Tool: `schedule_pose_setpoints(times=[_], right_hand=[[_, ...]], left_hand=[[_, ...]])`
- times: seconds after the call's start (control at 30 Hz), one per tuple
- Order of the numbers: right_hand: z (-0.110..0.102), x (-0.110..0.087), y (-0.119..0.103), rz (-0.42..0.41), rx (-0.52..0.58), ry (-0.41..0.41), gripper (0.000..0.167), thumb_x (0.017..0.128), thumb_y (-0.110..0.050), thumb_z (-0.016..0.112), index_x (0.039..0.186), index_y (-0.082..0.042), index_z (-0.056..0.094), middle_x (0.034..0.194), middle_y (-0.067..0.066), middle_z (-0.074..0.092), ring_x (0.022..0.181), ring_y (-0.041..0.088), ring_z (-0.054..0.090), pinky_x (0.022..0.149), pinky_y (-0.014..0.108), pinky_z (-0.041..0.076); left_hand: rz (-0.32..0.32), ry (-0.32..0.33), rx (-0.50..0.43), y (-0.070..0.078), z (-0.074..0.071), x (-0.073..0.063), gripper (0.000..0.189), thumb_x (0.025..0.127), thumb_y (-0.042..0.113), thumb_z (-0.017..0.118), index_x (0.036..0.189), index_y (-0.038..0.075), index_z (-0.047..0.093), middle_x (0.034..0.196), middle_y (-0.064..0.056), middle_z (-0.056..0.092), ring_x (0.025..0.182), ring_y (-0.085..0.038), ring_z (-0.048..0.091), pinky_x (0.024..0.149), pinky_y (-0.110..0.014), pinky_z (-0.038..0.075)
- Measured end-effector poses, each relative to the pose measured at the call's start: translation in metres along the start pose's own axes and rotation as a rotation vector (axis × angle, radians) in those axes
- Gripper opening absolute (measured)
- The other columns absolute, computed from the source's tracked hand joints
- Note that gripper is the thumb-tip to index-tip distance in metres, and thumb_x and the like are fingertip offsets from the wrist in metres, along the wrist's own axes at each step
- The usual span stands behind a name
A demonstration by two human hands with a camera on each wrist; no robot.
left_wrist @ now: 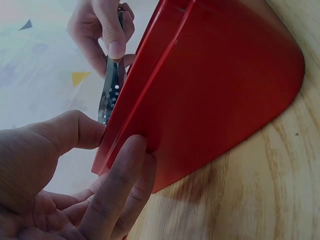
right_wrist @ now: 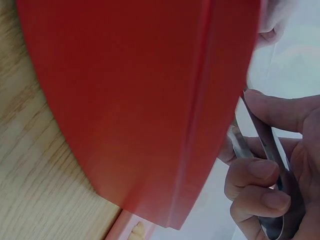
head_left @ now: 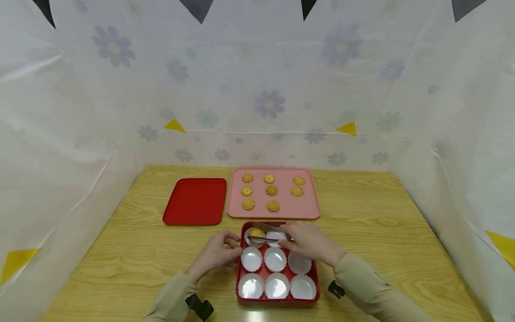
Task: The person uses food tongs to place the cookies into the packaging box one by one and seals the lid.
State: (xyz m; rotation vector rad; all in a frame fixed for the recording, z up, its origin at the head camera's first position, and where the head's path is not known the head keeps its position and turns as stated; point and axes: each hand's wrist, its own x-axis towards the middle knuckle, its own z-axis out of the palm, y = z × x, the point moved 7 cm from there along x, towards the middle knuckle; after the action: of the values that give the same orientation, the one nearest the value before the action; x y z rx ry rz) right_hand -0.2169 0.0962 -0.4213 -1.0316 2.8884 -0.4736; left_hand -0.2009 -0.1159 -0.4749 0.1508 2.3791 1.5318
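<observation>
In the head view a red box [head_left: 277, 303] stands on the table, lined with several white paper cups [head_left: 276, 286]. My right hand [head_left: 311, 241] holds metal tongs [head_left: 271, 228], their tips astride a golden piped cookie [head_left: 256, 233] over the far-left cup. In the right wrist view, curled fingers [right_wrist: 257, 170] and thumb grip the tongs. My left hand [head_left: 217, 252] is at the box's left side. Seen from the left wrist, its thumb touches the rim while two fingers [left_wrist: 122, 180] lie against the outer wall.
Behind the box lies a pink tray [head_left: 303, 211] bearing several piped cookies [head_left: 273, 206]. A flat red lid [head_left: 195, 202] rests to its left on the wooden table [head_left: 370, 223]. White flowered sheeting [head_left: 241, 80] encloses the back and sides.
</observation>
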Motion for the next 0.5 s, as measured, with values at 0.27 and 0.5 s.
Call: schedule_pose_setpoints(times=[0.27, 0.5], right_hand=[[0.002, 0.0012, -0.0017, 0.021, -0.028, -0.004, 0.022, 0.091, -0.029, 0.072, 0.103, -0.012, 0.068, 0.087, -0.002, 0.068, 0.07, 0.006, 0.05, 0.059, 0.022, 0.043], [0.0021, 0.0013, -0.0025, 0.034, -0.027, -0.013, 0.027, 0.09, -0.029, 0.074, 0.11, -0.012, 0.068, 0.091, 0.0, 0.07, 0.072, 0.007, 0.051, 0.058, 0.022, 0.042]], left_hand=[[0.003, 0.007, 0.003, 0.0002, -0.0004, 0.0001, 0.037, 0.081, 0.007, 0.071, 0.112, -0.008, 0.059, 0.088, -0.012, 0.065, 0.063, -0.013, 0.066, 0.06, -0.03, 0.061], [0.006, 0.019, 0.035, 0.0009, -0.0013, -0.0004, 0.036, 0.081, 0.009, 0.071, 0.111, -0.006, 0.061, 0.087, -0.011, 0.065, 0.065, -0.012, 0.065, 0.062, -0.026, 0.058]])
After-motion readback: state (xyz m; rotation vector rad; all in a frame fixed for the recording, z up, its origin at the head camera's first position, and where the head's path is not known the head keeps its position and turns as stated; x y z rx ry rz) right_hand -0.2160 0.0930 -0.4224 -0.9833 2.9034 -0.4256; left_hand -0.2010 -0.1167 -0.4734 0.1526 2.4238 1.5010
